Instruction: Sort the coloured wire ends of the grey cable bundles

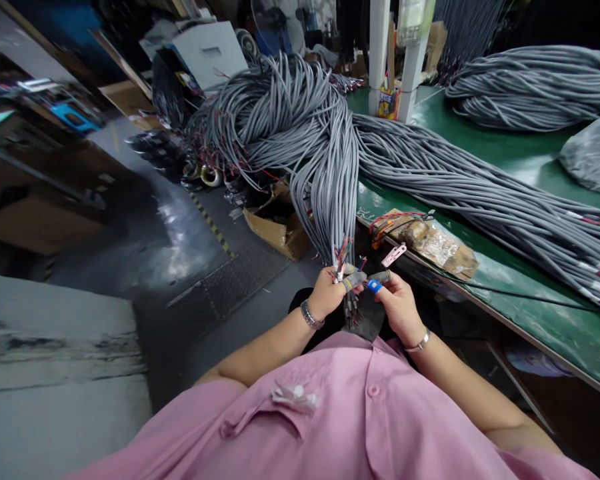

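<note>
A thick bundle of grey cables (330, 180) hangs down over the table's edge toward me. My left hand (331, 291) is closed around its lower ends, where stripped coloured wires (344, 252) fan out above the fingers. Close beside it, my right hand (397, 300) pinches thin wires between thumb and forefinger. Grey finger covers are on fingers of both hands, and a blue wrap (375, 286) is on the right thumb. More bare wire ends (351, 310) dangle below my hands. The exact wire between my right fingertips is too small to make out.
Long grey cables (460, 180) lie across the green table (530, 313), with a coiled bundle (535, 87) behind. A taped cardboard piece (440, 243) and a pink clip (395, 255) sit by the table's edge. Below the hanging cables stands an open cardboard box (275, 230).
</note>
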Demonstrator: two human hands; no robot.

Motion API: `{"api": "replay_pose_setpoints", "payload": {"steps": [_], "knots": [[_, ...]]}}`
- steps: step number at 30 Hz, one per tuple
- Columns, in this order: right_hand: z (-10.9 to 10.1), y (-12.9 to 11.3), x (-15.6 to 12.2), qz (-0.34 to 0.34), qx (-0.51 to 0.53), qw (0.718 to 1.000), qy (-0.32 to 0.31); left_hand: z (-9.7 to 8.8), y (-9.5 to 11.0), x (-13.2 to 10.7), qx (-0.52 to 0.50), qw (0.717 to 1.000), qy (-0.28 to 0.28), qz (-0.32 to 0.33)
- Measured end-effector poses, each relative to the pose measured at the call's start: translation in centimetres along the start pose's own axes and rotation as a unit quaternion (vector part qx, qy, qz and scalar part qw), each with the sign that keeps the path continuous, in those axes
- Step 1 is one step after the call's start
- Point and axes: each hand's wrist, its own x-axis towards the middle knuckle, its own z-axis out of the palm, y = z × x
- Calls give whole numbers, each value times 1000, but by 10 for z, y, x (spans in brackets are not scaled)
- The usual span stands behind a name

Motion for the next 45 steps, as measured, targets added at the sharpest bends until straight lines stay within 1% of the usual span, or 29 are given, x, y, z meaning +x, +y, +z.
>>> {"api": "replay_pose_setpoints", "payload": {"steps": [1,3,8,12,15,17,20,24,36,40,45], "knots": [[0,1,-1,2,-5,1000,-3,0,0,-1,-13,1000,10,-3],[0,4,-4,3,-8,1000,-11,-1,0,-2,-14,1000,11,-3],[-1,2,-3,-2,14,999,-32,-4,0,-5,24,1000,-21,-1],[2,-2,1,19,36,997,-63,-4,-6,-7,35,997,-66,18],[3,-1,3,29,52,997,-50,-5,-9,-8,48,996,-75,21],[4,3,3,29,63,997,-27,-4,-7,-8,49,996,-67,20],[6,6,2,22,80,997,0,-1,1,-9,40,998,-41,15],[9,6,1,14,76,997,3,2,7,-9,23,1000,-13,11],[11,6,5,13,60,998,21,-2,-2,-6,1,1000,22,9],[10,6,5,31,68,997,10,-4,-8,-5,-11,999,24,18],[9,1,6,63,93,993,-46,-4,-10,-5,-12,1000,11,19]]}}
